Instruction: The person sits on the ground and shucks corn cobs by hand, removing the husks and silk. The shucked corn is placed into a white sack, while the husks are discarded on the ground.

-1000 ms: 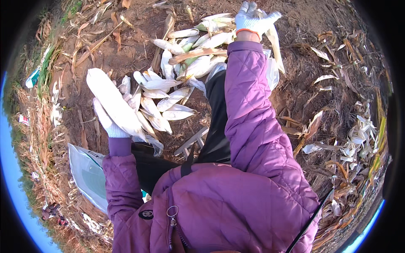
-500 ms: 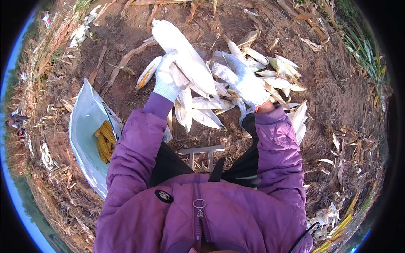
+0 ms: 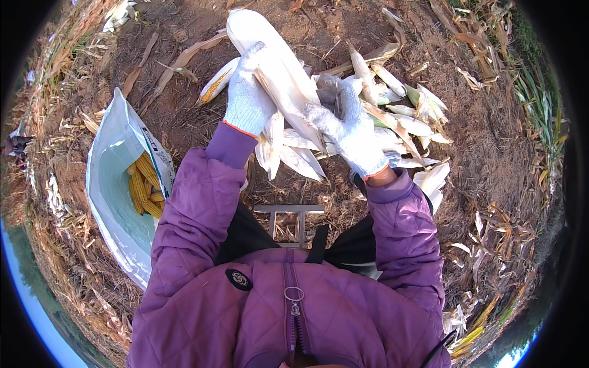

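Both gloved hands grip the corn ear [image 3: 273, 58], its length running eleven to five, left hand [image 3: 248, 92] wrapped mid-ear, right hand [image 3: 346, 126] clenched on its lower husk.

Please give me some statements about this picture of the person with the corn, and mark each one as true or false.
1. Both hands wear white gloves. True: the left hand and the right hand are gloved.
2. Only the left hand touches the unhusked corn ear. False: both hands hold it.
3. The white sack lies at the person's right. False: it lies at the left, open.
4. Yellow husked cobs are inside the sack. True.
5. The person wears a green jacket. False: the jacket is purple.
6. More corn ears lie on the soil ahead. True.
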A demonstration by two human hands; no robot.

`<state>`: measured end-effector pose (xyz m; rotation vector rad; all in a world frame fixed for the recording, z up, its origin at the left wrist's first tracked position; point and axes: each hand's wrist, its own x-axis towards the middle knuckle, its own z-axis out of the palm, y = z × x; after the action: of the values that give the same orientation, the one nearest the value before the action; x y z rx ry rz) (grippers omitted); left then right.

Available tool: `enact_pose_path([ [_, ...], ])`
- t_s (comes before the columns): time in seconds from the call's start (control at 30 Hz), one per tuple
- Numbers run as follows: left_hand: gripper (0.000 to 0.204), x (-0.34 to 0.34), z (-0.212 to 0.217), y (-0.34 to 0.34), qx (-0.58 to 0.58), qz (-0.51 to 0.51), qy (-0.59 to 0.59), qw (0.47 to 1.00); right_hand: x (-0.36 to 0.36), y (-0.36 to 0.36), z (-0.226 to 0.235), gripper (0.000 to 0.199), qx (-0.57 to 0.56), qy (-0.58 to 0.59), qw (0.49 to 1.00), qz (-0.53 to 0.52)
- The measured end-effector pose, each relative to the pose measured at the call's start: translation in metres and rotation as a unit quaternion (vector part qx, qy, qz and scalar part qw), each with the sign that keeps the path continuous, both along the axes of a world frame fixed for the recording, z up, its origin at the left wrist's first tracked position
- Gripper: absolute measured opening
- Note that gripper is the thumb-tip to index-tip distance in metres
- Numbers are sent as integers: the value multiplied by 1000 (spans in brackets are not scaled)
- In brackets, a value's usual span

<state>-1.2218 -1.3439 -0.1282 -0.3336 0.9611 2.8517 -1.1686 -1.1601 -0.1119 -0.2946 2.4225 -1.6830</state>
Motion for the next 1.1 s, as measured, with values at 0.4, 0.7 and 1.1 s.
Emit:
enact_pose_path([
  [0.4, 54, 0, -7, -9, 44, 29, 16, 998, 9, -19, 19, 55, -125, -80, 989, -12],
  [0.7, 47, 21, 7, 4, -46, -67, -47, 996, -14, 6, 13, 22, -291, -81, 942, -146],
  [1.1, 42, 43, -17, 14, -112, -231, -83, 963, -25, 35, 4, 48, -11, 201, 978, -58],
])
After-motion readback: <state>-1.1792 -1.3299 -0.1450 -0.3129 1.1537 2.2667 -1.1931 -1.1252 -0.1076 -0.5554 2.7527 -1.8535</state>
